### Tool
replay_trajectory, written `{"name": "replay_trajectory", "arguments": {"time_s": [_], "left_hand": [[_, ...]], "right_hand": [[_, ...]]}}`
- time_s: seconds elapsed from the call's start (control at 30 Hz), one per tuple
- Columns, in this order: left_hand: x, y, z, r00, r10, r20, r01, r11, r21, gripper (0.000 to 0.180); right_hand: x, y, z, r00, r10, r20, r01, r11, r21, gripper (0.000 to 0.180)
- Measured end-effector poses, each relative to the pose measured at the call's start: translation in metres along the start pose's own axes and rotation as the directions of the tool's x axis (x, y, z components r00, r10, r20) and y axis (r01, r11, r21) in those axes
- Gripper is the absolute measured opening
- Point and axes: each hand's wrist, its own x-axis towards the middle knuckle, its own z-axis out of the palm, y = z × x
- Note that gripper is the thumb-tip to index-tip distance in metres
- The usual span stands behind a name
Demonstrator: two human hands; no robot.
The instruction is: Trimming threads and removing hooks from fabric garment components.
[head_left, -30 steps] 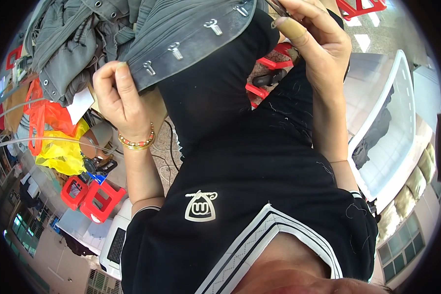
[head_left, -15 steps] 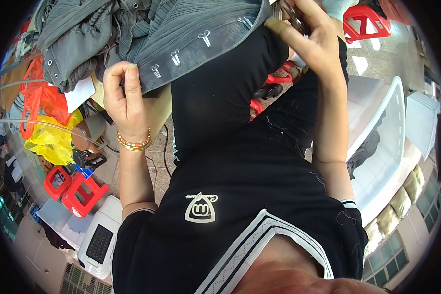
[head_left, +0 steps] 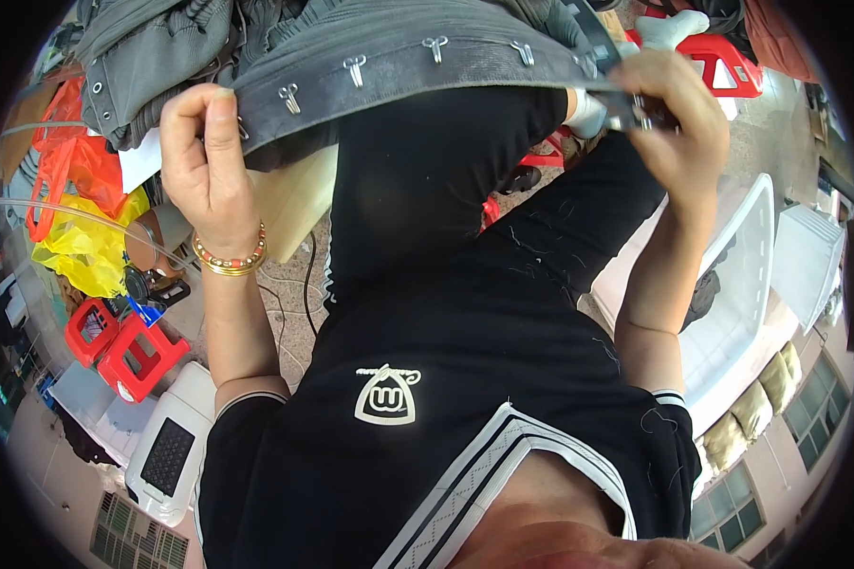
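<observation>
Head view, left hand (head_left: 204,161), right hand (head_left: 669,114) apparently pinching grey waistband (head_left: 417,52) edge

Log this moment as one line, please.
left hand: grips grey waistband edge | right hand: pinches same waistband's other end | metal hooks face camera | band stretched across between hands

Waistband (head_left: 417,66) stretched across at twelve o'clock, left hand (head_left: 204,161) gripping at ten, right hand (head_left: 669,119) at two. Stools (head_left: 123,346) at eight, bag (head_left: 85,242) above them. Tray (head_left: 745,284) at three.
</observation>
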Motion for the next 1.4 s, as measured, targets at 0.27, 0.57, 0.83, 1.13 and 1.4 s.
{"name": "replay_trajectory", "arguments": {"time_s": [0.27,0.57,0.83,1.13,1.4], "left_hand": [[0.011,-0.004,-0.003,0.998,0.046,0.037,-0.048,0.997,0.057,0.007],[0.014,0.023,0.012,0.922,0.331,0.202,-0.357,0.928,0.109,0.021],[-0.001,0.025,0.035,0.925,0.295,0.238,-0.283,0.955,-0.086,0.031],[0.007,0.011,0.045,0.726,0.679,0.107,-0.687,0.712,0.146,0.024],[0.000,0.020,0.040,0.790,0.594,0.151,-0.611,0.781,0.130,0.017]], "right_hand": [[-0.051,-0.056,0.022,0.997,0.060,0.041,-0.065,0.988,0.141,0.021],[-0.043,-0.053,0.023,0.999,0.035,-0.011,-0.029,0.927,0.373,0.029],[-0.027,-0.067,0.037,0.976,0.219,-0.017,-0.189,0.873,0.449,0.040],[-0.006,-0.075,0.039,0.982,0.173,-0.077,-0.146,0.950,0.275,0.039],[0.014,-0.088,0.040,0.999,0.037,-0.016,-0.035,0.994,0.107,0.042]]}}
